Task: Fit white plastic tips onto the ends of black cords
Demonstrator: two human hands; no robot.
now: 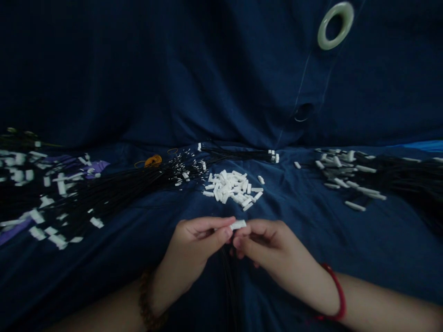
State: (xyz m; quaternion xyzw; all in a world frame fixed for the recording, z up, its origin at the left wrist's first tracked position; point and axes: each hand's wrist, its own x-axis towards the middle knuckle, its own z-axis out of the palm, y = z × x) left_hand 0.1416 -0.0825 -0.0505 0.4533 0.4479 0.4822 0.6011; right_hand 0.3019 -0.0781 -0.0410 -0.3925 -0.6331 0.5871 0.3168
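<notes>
Left hand [194,244]: thumb and forefinger pinched on one white piece [238,224], held up just this side of the white pile [230,186]
Right hand [280,249]: fingertips bunched at the piece's right end, touching or nearly so; I can't tell whether they grip anything
Dark strands [231,281]: running down below the hands, upper ends hidden by fingers
Fingertip work: handling that single piece, as I judge it
Pinch: any move from here calls, I'd say, for a firm left hold and fine right-hand control
Blue cloth [294,207]: under everything
</notes>
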